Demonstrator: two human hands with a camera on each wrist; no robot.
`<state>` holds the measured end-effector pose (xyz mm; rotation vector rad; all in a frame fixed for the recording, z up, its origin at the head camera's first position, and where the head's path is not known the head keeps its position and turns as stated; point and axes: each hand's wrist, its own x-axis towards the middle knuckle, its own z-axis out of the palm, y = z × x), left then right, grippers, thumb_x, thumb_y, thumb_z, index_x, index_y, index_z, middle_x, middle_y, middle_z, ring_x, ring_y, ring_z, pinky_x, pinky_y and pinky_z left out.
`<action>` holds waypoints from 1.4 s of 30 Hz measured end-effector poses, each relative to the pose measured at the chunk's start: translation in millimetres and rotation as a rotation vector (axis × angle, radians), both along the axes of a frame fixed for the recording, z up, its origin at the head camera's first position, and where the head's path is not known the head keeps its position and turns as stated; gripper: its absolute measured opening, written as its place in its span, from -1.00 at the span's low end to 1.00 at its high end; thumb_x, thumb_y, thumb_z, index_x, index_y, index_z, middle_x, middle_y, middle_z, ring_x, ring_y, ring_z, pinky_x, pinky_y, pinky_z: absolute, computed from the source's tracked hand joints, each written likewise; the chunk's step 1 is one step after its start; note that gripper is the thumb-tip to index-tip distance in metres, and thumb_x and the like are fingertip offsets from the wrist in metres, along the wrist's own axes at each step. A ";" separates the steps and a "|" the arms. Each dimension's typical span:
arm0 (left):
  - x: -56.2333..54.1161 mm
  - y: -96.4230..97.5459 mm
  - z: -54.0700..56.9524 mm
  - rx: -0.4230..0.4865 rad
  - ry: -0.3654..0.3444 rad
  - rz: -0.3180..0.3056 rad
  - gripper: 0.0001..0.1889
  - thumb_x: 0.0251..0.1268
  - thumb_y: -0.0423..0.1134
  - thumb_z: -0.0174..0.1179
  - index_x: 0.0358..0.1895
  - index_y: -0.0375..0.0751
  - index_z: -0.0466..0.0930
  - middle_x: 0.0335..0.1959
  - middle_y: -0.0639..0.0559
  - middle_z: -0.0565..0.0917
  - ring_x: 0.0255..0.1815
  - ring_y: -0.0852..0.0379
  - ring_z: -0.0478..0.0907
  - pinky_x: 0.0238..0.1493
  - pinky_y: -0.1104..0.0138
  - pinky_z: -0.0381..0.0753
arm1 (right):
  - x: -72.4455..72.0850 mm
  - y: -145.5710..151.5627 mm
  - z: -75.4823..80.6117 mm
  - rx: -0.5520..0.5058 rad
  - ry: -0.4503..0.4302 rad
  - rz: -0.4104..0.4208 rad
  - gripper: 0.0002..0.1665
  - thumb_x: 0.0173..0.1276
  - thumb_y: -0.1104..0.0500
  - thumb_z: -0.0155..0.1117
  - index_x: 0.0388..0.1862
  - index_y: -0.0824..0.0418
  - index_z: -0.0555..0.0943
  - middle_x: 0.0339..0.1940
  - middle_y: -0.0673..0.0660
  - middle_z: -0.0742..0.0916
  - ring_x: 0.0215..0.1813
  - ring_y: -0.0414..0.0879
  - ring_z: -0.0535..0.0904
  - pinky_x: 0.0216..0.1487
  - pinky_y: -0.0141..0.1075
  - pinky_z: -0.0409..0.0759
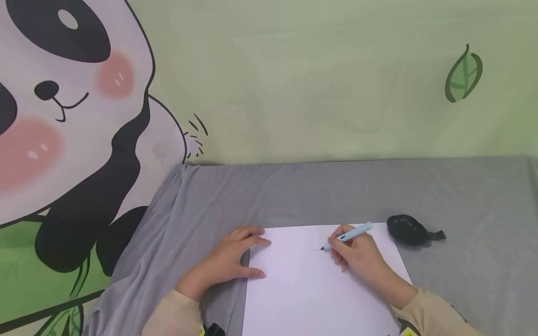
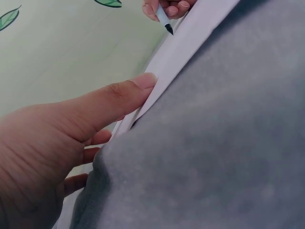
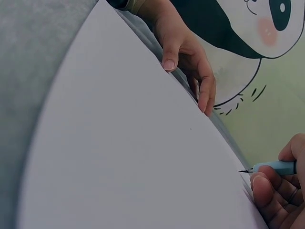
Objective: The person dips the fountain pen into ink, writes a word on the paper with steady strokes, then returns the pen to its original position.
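Note:
A large sheet of white paper (image 1: 294, 289) lies on the grey cloth. My right hand (image 1: 357, 249) grips a light blue fountain pen (image 1: 356, 232) between thumb and fingers, its dark nib pointing left, right at the sheet in the upper middle. A short thin line extends left from the nib in the head view. With thumb and fingers spread, my left hand (image 1: 231, 256) rests on the left edge of the paper; its thumb (image 2: 131, 93) presses near the rim. The right wrist view shows the pen (image 3: 276, 167) with part of the hand cut off by the frame.
Just beyond the paper's upper right corner sits a small black dish (image 1: 407, 229) with a short handle pointing right. Grey cloth (image 1: 470, 270) covers the table, with folds at the left. A green backdrop (image 1: 315, 93) with a painted panda (image 1: 75, 144) stands behind the table.

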<state>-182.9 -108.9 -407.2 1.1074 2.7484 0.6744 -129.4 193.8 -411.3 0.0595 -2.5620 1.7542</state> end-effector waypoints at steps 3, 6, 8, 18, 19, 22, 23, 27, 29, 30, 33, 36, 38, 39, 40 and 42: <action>0.1 0.2 0.4 0.001 -0.008 0.003 -0.34 -0.08 0.08 0.46 0.19 0.06 0.53 0.34 0.02 0.41 0.40 -0.10 0.28 0.34 -0.12 0.24 | -0.1 0.9 -0.1 0.007 0.003 -0.003 -0.84 0.33 0.25 0.24 -0.35 0.36 0.52 -0.66 0.12 0.63 -0.71 -0.24 0.47 -0.67 -0.39 0.51; 0.0 0.2 0.3 0.004 -0.011 0.003 -0.35 -0.08 0.08 0.46 0.18 0.06 0.53 0.34 0.02 0.41 0.40 -0.10 0.28 0.34 -0.13 0.24 | -0.4 1.8 -0.5 0.016 0.002 -0.008 -0.85 0.33 0.26 0.23 -0.36 0.36 0.51 -0.68 0.10 0.62 -0.72 -0.24 0.47 -0.67 -0.39 0.50; 0.0 0.1 0.4 0.006 -0.011 0.003 -0.35 -0.08 0.08 0.46 0.18 0.06 0.54 0.34 0.02 0.41 0.40 -0.10 0.28 0.34 -0.13 0.24 | -0.6 2.2 -0.6 0.018 -0.005 -0.012 -0.85 0.33 0.26 0.22 -0.37 0.35 0.51 -0.68 0.09 0.62 -0.72 -0.24 0.47 -0.67 -0.39 0.51; 0.0 0.0 0.7 0.005 -0.018 0.003 -0.35 -0.07 0.08 0.45 0.19 0.05 0.53 0.34 0.02 0.41 0.40 -0.10 0.28 0.34 -0.12 0.25 | -0.5 2.8 -0.1 0.051 -0.012 -0.034 -0.88 0.33 0.28 0.19 -0.37 0.34 0.51 -0.67 0.10 0.61 -0.71 -0.24 0.47 -0.67 -0.38 0.51; -0.1 0.0 0.6 0.005 -0.020 0.004 -0.35 -0.07 0.08 0.45 0.19 0.05 0.53 0.34 0.02 0.41 0.40 -0.10 0.28 0.34 -0.12 0.25 | -0.3 3.0 0.0 0.056 -0.011 -0.035 -0.88 0.33 0.28 0.19 -0.37 0.34 0.51 -0.67 0.09 0.61 -0.71 -0.24 0.47 -0.67 -0.38 0.51; -0.4 0.1 0.2 -0.002 -0.018 0.007 -0.35 -0.07 0.08 0.45 0.19 0.06 0.53 0.34 0.03 0.41 0.40 -0.09 0.28 0.35 -0.10 0.25 | 0.1 3.9 0.0 0.064 -0.008 -0.040 -0.87 0.34 0.27 0.19 -0.36 0.34 0.51 -0.67 0.09 0.60 -0.70 -0.25 0.47 -0.67 -0.39 0.51; -0.5 0.1 0.0 -0.003 -0.016 0.006 -0.35 -0.07 0.08 0.45 0.19 0.06 0.54 0.34 0.03 0.41 0.40 -0.09 0.28 0.35 -0.10 0.25 | 0.2 4.1 0.1 0.066 -0.009 -0.042 -0.87 0.34 0.26 0.19 -0.36 0.33 0.51 -0.67 0.08 0.60 -0.70 -0.25 0.47 -0.67 -0.39 0.51; -0.5 0.1 0.0 -0.006 -0.012 0.004 -0.35 -0.07 0.08 0.45 0.19 0.06 0.53 0.34 0.03 0.41 0.40 -0.08 0.29 0.34 -0.10 0.26 | 0.4 4.5 0.4 0.062 -0.013 -0.045 -0.86 0.34 0.26 0.19 -0.36 0.34 0.50 -0.68 0.08 0.60 -0.71 -0.25 0.46 -0.68 -0.39 0.51; -0.5 0.0 0.1 -0.005 -0.011 0.003 -0.35 -0.07 0.08 0.45 0.19 0.06 0.53 0.33 0.03 0.41 0.40 -0.08 0.29 0.34 -0.10 0.26 | 0.4 4.6 0.7 0.061 -0.015 -0.045 -0.87 0.34 0.26 0.19 -0.36 0.34 0.50 -0.68 0.08 0.60 -0.71 -0.24 0.46 -0.67 -0.38 0.51; -0.4 0.0 0.3 -0.004 -0.009 0.003 -0.35 -0.07 0.08 0.45 0.19 0.06 0.54 0.33 0.04 0.41 0.40 -0.07 0.29 0.34 -0.09 0.26 | 0.4 4.8 0.8 0.059 -0.017 -0.047 -0.87 0.34 0.27 0.19 -0.36 0.34 0.50 -0.68 0.09 0.60 -0.71 -0.24 0.46 -0.67 -0.38 0.51; -0.1 0.0 0.8 -0.001 -0.004 0.004 -0.35 -0.08 0.08 0.46 0.18 0.05 0.54 0.33 0.04 0.42 0.39 -0.07 0.29 0.33 -0.09 0.27 | 0.3 5.2 1.6 0.058 -0.020 -0.051 -0.87 0.34 0.27 0.19 -0.35 0.34 0.50 -0.69 0.09 0.60 -0.71 -0.23 0.47 -0.67 -0.37 0.52; 0.1 0.0 1.3 0.001 -0.001 0.004 -0.35 -0.08 0.07 0.46 0.18 0.05 0.54 0.33 0.03 0.42 0.39 -0.07 0.30 0.34 -0.08 0.27 | 0.4 5.7 2.4 0.055 -0.024 -0.057 -0.86 0.34 0.27 0.18 -0.35 0.35 0.50 -0.69 0.09 0.60 -0.71 -0.23 0.48 -0.67 -0.36 0.53; 0.3 0.1 1.6 0.001 0.002 0.003 -0.35 -0.08 0.07 0.46 0.17 0.04 0.54 0.32 0.03 0.42 0.39 -0.07 0.30 0.33 -0.08 0.27 | 0.5 5.9 2.8 0.054 -0.028 -0.060 -0.86 0.34 0.26 0.18 -0.35 0.35 0.50 -0.69 0.09 0.59 -0.71 -0.22 0.48 -0.66 -0.36 0.53; 0.5 0.1 2.0 0.002 0.002 0.001 -0.36 -0.08 0.07 0.46 0.17 0.04 0.54 0.32 0.03 0.42 0.39 -0.07 0.30 0.33 -0.09 0.27 | 0.6 6.1 2.9 0.053 -0.030 -0.062 -0.86 0.33 0.26 0.18 -0.35 0.35 0.50 -0.69 0.09 0.59 -0.71 -0.22 0.48 -0.66 -0.36 0.53; 0.5 0.1 2.1 0.004 0.001 0.000 -0.36 -0.08 0.07 0.46 0.17 0.04 0.55 0.32 0.02 0.43 0.38 -0.08 0.30 0.33 -0.09 0.27 | 0.6 6.2 3.0 0.054 -0.032 -0.063 -0.86 0.34 0.26 0.18 -0.35 0.35 0.50 -0.69 0.09 0.60 -0.71 -0.22 0.48 -0.66 -0.36 0.53; 0.6 0.1 2.6 0.006 0.000 -0.001 -0.36 -0.08 0.07 0.46 0.17 0.04 0.55 0.32 0.02 0.43 0.38 -0.08 0.30 0.33 -0.09 0.26 | 0.8 6.7 3.1 0.054 -0.033 -0.064 -0.86 0.33 0.26 0.18 -0.35 0.35 0.51 -0.69 0.09 0.60 -0.71 -0.22 0.48 -0.65 -0.36 0.54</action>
